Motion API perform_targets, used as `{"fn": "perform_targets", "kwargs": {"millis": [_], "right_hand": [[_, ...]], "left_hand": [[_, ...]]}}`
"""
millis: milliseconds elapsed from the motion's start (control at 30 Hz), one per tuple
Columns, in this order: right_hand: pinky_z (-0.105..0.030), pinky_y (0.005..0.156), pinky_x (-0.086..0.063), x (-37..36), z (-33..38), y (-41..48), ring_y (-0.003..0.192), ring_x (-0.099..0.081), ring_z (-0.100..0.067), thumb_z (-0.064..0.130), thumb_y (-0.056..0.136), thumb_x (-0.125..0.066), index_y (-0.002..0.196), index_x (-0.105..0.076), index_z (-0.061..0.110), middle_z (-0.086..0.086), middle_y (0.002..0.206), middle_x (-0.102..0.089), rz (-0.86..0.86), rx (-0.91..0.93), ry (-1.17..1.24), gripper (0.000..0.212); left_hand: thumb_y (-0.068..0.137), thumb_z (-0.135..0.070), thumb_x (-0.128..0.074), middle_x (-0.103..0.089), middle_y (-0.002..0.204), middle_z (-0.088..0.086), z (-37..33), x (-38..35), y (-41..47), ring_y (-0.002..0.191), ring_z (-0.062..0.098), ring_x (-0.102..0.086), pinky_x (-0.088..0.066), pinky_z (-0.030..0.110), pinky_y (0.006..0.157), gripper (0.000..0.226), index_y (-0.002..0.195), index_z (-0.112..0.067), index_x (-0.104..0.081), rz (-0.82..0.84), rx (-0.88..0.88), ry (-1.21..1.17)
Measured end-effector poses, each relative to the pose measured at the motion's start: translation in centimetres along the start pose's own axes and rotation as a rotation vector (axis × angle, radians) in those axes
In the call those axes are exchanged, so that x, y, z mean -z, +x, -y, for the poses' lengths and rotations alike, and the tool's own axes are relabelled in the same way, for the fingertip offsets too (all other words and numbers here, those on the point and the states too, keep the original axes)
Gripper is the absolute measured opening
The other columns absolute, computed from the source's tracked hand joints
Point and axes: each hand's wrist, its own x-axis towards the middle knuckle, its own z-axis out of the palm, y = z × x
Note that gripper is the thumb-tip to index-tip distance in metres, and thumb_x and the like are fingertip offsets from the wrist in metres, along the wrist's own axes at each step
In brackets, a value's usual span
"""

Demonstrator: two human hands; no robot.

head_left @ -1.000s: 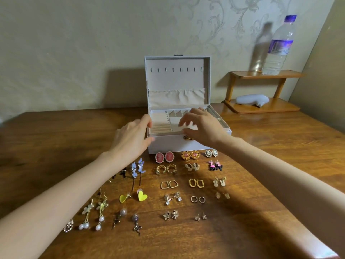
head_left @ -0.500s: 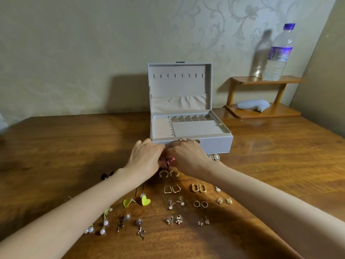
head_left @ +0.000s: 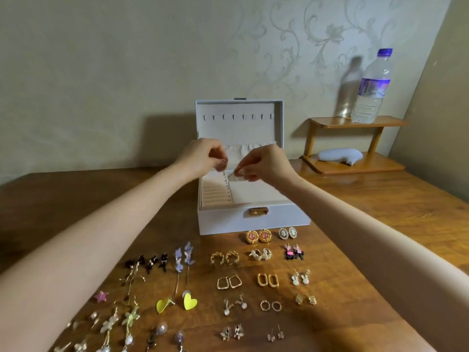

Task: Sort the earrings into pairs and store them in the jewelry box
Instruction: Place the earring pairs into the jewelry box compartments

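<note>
The white jewelry box [head_left: 253, 222] stands open on the wooden table [head_left: 76, 199], its lid upright and its beige tray showing. Both hands hover over the tray's back part. My left hand [head_left: 200, 156] pinches a small earring at its fingertips, mostly hidden. My right hand [head_left: 264, 162] pinches another small earring, close to the left fingertips. Paired earrings lie in rows in front of the box: a round gold-and-pink pair [head_left: 258, 236], a cameo pair [head_left: 288, 232], gold hoops [head_left: 267, 280], yellow hearts [head_left: 189, 301] and several long dangling ones at the lower left.
A small wooden shelf [head_left: 355, 166] stands at the back right with a water bottle [head_left: 371, 90] on top and a grey object [head_left: 340, 154] on its lower board. The wall runs close behind the box.
The hands dropped to the pink oval pair in front of the box, took it and rose over the tray. That pair is gone from the table.
</note>
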Motion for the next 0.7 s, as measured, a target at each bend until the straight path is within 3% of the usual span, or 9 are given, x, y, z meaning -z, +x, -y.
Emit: {"fn": "perform_targets", "kwargs": {"millis": [100,267,400,533,633,700], "right_hand": [[-0.043,0.077,-0.059,-0.7,-0.9,2.8,0.079,-0.071,-0.034,0.002,0.071,-0.078,0.084,-0.071,-0.006,-0.023,0.082,-0.071,-0.059,-0.130,0.059,0.016],[-0.041,0.076,-0.059,-1.3,-2.7,5.1,0.080,-0.071,-0.033,0.002,0.072,-0.078,0.083,-0.071,-0.005,-0.022,0.083,-0.071,-0.047,-0.293,0.052,0.014],[-0.041,0.079,-0.058,-0.5,-4.1,5.6,0.083,-0.070,-0.033,0.001,0.070,-0.079,0.083,-0.071,-0.005,-0.023,0.086,-0.071,-0.009,-0.326,0.030,0.016],[-0.033,0.072,-0.059,0.1,-4.5,5.7,0.070,-0.067,-0.023,0.001,0.070,-0.079,0.073,-0.070,0.002,-0.020,0.086,-0.072,0.009,-0.330,0.054,0.009],[-0.020,0.056,-0.054,-0.2,-4.3,5.7,0.061,-0.062,-0.017,0.001,0.070,-0.078,0.067,-0.068,0.007,-0.020,0.084,-0.071,0.026,-0.320,0.065,0.013],[-0.019,0.056,-0.054,-0.7,-4.1,5.8,0.062,-0.063,-0.018,0.000,0.068,-0.079,0.068,-0.069,0.006,-0.021,0.084,-0.071,0.047,-0.306,0.082,0.012]], "left_hand": [[0.080,-0.007,-0.068,-0.067,0.084,-0.004,1.0,-1.5,4.2,0.088,0.015,-0.065,-0.050,0.031,0.084,0.015,0.079,-0.021,-0.063,0.040,0.042,0.024],[0.084,0.004,-0.048,-0.066,0.101,-0.002,2.5,-4.5,7.2,0.096,0.018,-0.061,-0.051,0.036,0.087,0.034,0.084,-0.027,-0.063,0.143,0.042,0.166],[0.083,0.006,-0.047,-0.064,0.106,0.002,3.8,-5.2,8.3,0.099,0.020,-0.057,-0.048,0.035,0.086,0.038,0.085,-0.028,-0.062,0.255,-0.034,0.236],[0.084,0.003,-0.056,-0.059,0.092,-0.006,4.7,-5.3,8.7,0.091,0.016,-0.056,-0.048,0.032,0.081,0.032,0.082,-0.028,-0.064,0.296,-0.072,0.199],[0.084,0.005,-0.054,-0.051,0.094,-0.005,5.0,-5.9,8.4,0.089,0.015,-0.051,-0.045,0.030,0.078,0.029,0.091,-0.020,-0.066,0.223,-0.125,0.230],[0.084,0.006,-0.054,-0.053,0.096,-0.003,5.3,-6.1,8.1,0.092,0.017,-0.053,-0.045,0.029,0.079,0.030,0.091,-0.022,-0.063,0.196,-0.132,0.207]]}}
